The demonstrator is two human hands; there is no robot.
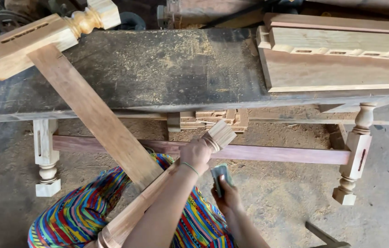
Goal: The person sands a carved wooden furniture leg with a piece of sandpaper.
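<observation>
1 head view, looking steeply down, close over workbench (148, 69), floor below

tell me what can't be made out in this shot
All in the head view:
- Lower end of the turned wooden leg: cut off by the bottom edge.
- Its turned neck: covered by the left hand.
- Sandpaper block: mostly hidden by the right hand.
- Carved panel: cut off by the right edge.
</observation>
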